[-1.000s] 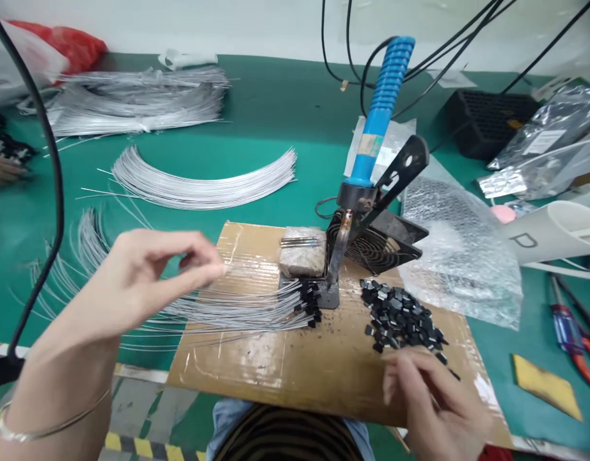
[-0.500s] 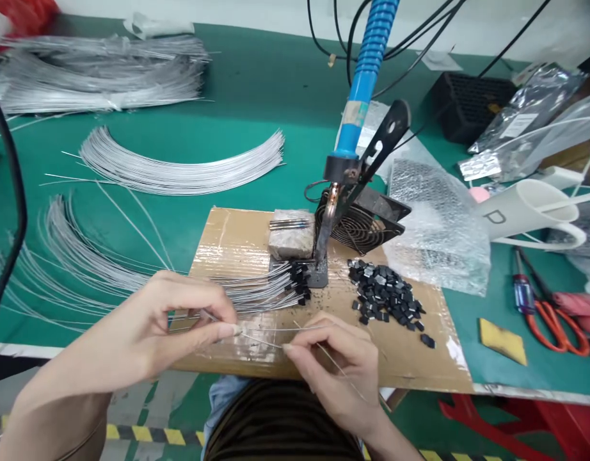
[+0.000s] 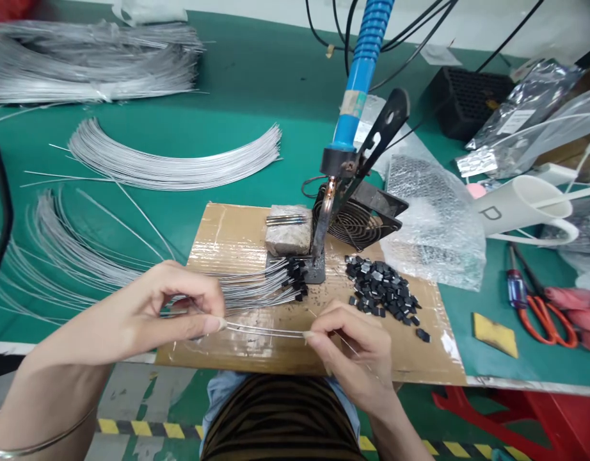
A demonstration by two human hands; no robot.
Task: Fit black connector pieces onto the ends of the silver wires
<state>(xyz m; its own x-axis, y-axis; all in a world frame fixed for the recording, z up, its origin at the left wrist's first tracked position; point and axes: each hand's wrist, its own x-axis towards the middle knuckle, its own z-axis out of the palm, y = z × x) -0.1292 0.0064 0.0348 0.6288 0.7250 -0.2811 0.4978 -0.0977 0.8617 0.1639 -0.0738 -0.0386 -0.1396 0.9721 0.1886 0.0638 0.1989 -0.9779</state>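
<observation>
Two thin wires point(image 3: 263, 331) run almost level between my hands, above the front of the cardboard sheet. My left hand point(image 3: 180, 307) pinches their left part between thumb and index finger. At the other side my right hand point(image 3: 355, 346) pinches them too, and a thin wire end slants out across its palm. Just behind lies a bundle of wires with black tips point(image 3: 295, 278), next to the soldering iron's stand. To the right of that is a pile of small black pieces point(image 3: 384, 285).
A blue-handled soldering iron point(image 3: 357, 102) stands tip-down in the middle, before a small fan point(image 3: 359, 221). A curved wire bundle point(image 3: 175, 168) lies at back left. On the right are a yellow sponge point(image 3: 495, 334), orange-handled scissors point(image 3: 547, 320) and a white mug point(image 3: 520, 205).
My right hand has moved a little to the right, away from the left. The wires between them, crossed and spread before, now lie nearly parallel and taut. The view has shifted slightly.
</observation>
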